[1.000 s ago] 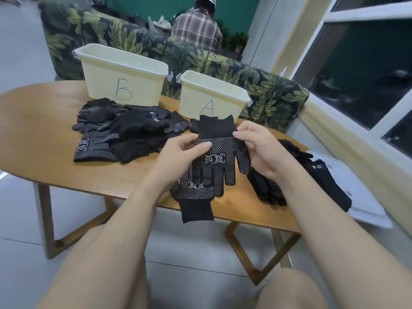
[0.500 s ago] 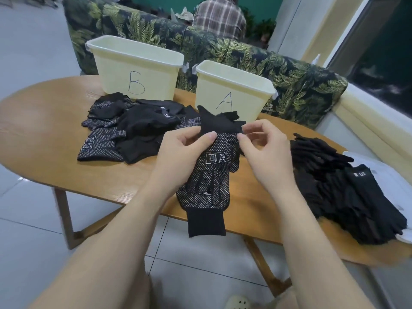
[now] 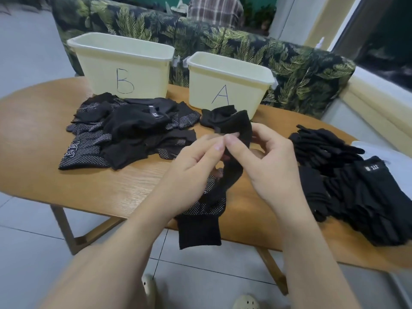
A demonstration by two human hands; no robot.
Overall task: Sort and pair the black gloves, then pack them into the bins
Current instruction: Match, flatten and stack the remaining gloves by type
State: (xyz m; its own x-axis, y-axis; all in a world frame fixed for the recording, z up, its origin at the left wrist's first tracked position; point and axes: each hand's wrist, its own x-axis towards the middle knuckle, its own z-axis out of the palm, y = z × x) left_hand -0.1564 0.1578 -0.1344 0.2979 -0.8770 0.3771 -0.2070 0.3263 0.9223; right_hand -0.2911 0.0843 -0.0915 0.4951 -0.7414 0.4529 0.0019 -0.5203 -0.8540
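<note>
Dotted black glove pair (image 3: 214,197) pinched between left hand (image 3: 189,172) and right hand (image 3: 265,168); cuff dangling below both, over the table (image 3: 111,186) edge

Both hands (image 3: 194,170) (image 3: 265,166) pinch dotted glove (image 3: 207,204) over table (image 3: 124,188).

Two bins: B (image 3: 121,63) and A (image 3: 229,81), both beyond the fingertips. Two hands, left (image 3: 191,172) and right (image 3: 265,168). One dotted glove (image 3: 207,204) hangs from the fingers; whether a second lies against it cannot be told. Two glove heaps, uncountable: a mixed heap (image 3: 131,130) left of the fingers, a plain stack (image 3: 347,188) right. One table (image 3: 44,152).
</note>
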